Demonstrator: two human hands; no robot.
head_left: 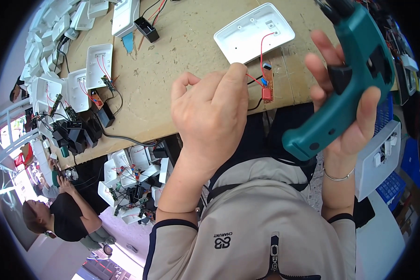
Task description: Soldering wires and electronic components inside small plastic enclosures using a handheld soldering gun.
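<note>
My left hand [210, 107] is closed above the bench edge, its back toward me and its fingertips hidden. Beside its index finger a red wire [253, 78] and a black wire run to a small brown circuit board [268, 81]. That board carries a red block, a blue part and a capacitor. A longer red wire [261, 49] links the board to a white plastic shell [254, 32], which lies open side up. In my right hand [345, 137] rests a teal pistol-shaped tool [319, 126] with a black trigger and black front end. My thumb lies against its body; several fingers are spread beside the trigger.
More white shells [99, 65] with wired boards lie on the bench [172, 42] at the left, near black boxes [147, 29] and a heap of shells. A full bin [133, 182] stands below. Another person [67, 212] works at the left; blue crates [389, 186] are at right.
</note>
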